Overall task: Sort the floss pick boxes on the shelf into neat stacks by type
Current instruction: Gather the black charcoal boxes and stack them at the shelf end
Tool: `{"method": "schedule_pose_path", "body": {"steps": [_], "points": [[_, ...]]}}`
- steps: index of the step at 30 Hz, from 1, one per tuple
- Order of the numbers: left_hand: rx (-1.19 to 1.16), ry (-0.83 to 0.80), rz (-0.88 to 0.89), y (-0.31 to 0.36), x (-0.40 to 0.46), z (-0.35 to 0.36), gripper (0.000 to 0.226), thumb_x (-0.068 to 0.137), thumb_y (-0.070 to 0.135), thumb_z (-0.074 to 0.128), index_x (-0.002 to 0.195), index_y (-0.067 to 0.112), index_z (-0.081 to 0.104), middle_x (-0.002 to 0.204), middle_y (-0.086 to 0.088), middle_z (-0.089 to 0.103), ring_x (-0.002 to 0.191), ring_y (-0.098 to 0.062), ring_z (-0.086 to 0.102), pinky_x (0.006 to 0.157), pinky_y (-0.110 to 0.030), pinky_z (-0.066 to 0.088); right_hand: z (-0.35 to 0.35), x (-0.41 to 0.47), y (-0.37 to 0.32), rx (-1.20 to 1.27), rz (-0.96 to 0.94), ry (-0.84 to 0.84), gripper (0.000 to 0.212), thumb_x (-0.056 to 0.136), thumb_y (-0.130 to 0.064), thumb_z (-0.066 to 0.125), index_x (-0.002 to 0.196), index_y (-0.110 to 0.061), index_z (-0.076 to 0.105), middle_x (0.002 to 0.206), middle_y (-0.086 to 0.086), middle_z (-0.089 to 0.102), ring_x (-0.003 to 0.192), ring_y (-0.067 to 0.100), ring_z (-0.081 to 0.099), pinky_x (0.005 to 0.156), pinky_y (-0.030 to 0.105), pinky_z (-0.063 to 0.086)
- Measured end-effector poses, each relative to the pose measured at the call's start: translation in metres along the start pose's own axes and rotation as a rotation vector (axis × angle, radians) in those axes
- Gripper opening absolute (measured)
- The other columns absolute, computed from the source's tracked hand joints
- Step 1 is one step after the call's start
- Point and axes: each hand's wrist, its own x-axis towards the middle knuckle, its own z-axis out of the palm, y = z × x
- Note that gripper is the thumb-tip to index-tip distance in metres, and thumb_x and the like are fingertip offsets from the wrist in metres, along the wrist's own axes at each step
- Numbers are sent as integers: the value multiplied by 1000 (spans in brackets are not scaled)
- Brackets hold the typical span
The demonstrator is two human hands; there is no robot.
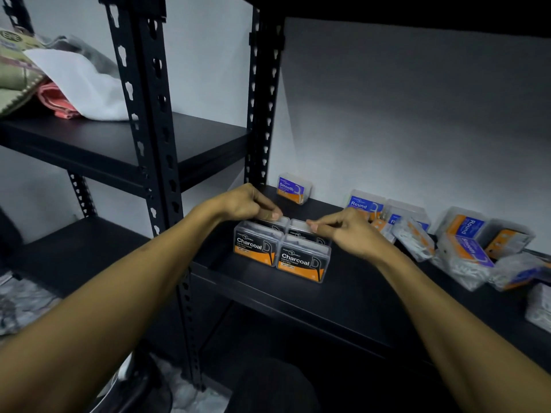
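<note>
Two clear Charcoal floss boxes stand side by side at the front of the black shelf [343, 296], the left one [257, 246] and the right one [303, 262]. Behind each stands another Charcoal box. My left hand [247, 202] pinches the top of the rear left box [272, 223]. My right hand [343, 231] pinches the top of the rear right box [301, 229]. A blue and orange Smooth box [293, 188] stands alone at the back. To the right lies a loose jumble of Round boxes [362, 205] and Smooth boxes [465, 257], some tipped over.
A black slotted upright post [155, 144] rises left of my arms. The neighbouring rack's upper shelf [125, 144] holds folded cloths [56, 81]. The grey wall [402, 114] closes the back of the shelf.
</note>
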Motion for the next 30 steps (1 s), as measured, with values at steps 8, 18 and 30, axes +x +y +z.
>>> {"method": "schedule_pose_path", "body": {"steps": [8, 18, 30], "points": [[-135, 13, -39, -8, -7, 5, 24, 87, 23, 74, 110, 18, 76, 97, 6, 77, 84, -1, 70, 73, -9, 50, 6, -10, -4, -35, -10, -3, 19, 97, -28, 61, 101, -23, 78, 106, -14, 75, 101, -2, 64, 95, 29, 51], [-117, -15, -75, -3, -12, 7, 29, 88, 26, 74, 115, 18, 75, 109, 5, 75, 99, -6, 67, 90, -15, 47, 18, -29, -6, -76, -58, 16, 36, 86, -60, 61, 103, -29, 70, 101, -16, 69, 95, 0, 63, 75, 21, 45], [-80, 258, 65, -29, -19, 45, 23, 91, 39, 64, 109, 31, 76, 104, 12, 75, 97, -1, 69, 97, -32, 53, 47, -36, 13, -89, -157, 136, 51, 71, -41, 84, 109, -30, 52, 118, -10, 56, 113, 8, 55, 99, 35, 48]]}}
